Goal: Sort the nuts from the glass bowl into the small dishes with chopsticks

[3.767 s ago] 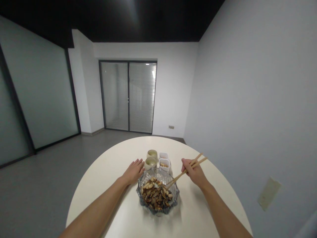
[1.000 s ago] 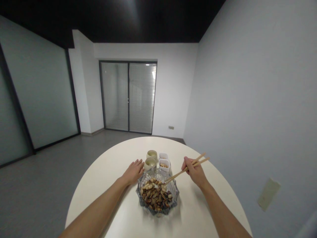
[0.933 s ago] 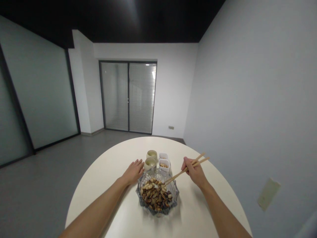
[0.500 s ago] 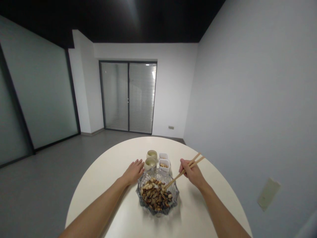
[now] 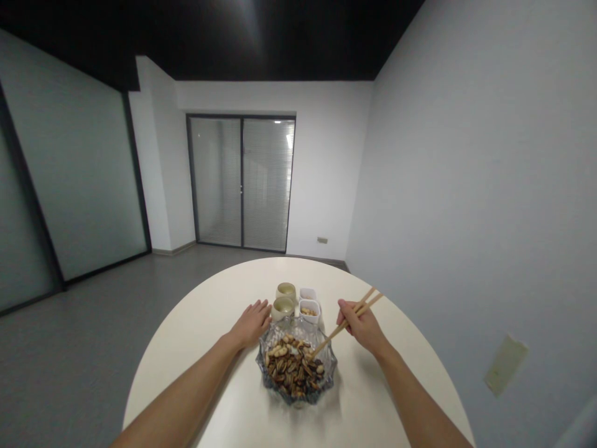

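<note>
My right hand (image 5: pixel 361 323) grips a pair of wooden chopsticks (image 5: pixel 336 330), their tips down among the nuts in a scalloped glass bowl (image 5: pixel 332 367). Dark striped seeds or nuts (image 5: pixel 291 373) fill the front of the bowl, with pale peanuts (image 5: pixel 278 351) at the left and small white pieces near the back. I cannot make out whether the tips pinch anything. My left hand (image 5: pixel 253 322) lies flat on the table just left of the bowl, fingers stretched out and holding nothing.
Two yellowish-green cups (image 5: pixel 283 307) stand behind the bowl. Beside them are two small white containers (image 5: pixel 310 318); the nearer one holds nut pieces. All rest on a round cream table (image 5: pixel 196 336). A white wall (image 5: pixel 466 205) rises to the right.
The chopsticks have shifted very slightly to the left at their upper ends, their tips still in the bowl. My left hand has stayed where it was.
</note>
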`<control>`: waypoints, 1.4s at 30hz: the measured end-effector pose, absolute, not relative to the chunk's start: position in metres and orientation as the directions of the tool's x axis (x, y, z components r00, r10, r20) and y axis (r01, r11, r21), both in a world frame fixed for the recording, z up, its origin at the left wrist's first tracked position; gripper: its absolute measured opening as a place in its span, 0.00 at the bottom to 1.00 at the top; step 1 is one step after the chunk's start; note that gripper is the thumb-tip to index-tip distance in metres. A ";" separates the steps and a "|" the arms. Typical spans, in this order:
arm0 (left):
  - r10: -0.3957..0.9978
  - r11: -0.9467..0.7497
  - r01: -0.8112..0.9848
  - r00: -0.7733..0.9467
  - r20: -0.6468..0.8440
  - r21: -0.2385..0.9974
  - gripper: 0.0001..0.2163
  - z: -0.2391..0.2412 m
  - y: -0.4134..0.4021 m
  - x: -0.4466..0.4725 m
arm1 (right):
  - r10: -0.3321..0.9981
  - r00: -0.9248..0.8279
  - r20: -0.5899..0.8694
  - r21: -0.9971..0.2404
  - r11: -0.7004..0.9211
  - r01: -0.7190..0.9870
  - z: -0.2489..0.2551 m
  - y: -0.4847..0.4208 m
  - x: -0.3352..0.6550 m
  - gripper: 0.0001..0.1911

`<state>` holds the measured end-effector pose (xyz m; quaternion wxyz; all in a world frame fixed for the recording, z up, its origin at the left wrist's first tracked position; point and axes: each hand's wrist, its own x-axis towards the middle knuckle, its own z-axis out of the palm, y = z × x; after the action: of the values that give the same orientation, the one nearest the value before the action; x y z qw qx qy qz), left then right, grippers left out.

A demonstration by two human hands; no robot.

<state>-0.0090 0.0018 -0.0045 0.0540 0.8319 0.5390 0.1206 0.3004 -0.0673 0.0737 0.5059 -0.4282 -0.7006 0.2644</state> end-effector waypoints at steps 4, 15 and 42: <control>0.911 -0.411 0.885 0.388 0.143 0.219 0.24 -0.005 0.002 -0.009 | 0.871 -0.051 0.489 -0.825 0.480 0.298 0.078 -0.070 0.299 0.35; 0.910 -0.413 0.876 0.388 0.146 0.249 0.24 -0.007 0.004 -0.009 | 0.771 0.189 0.608 -0.786 0.549 0.286 0.075 -0.063 0.300 0.33; 0.908 -0.419 0.871 0.395 0.143 0.255 0.24 -0.008 0.005 -0.008 | 0.683 0.371 0.629 -0.774 0.506 0.381 0.053 -0.040 0.301 0.30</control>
<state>-0.0079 0.0055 -0.0076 0.0692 0.8323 0.5344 0.1304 0.3011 -0.0396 0.0530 0.6716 -0.4844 -0.5493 0.1122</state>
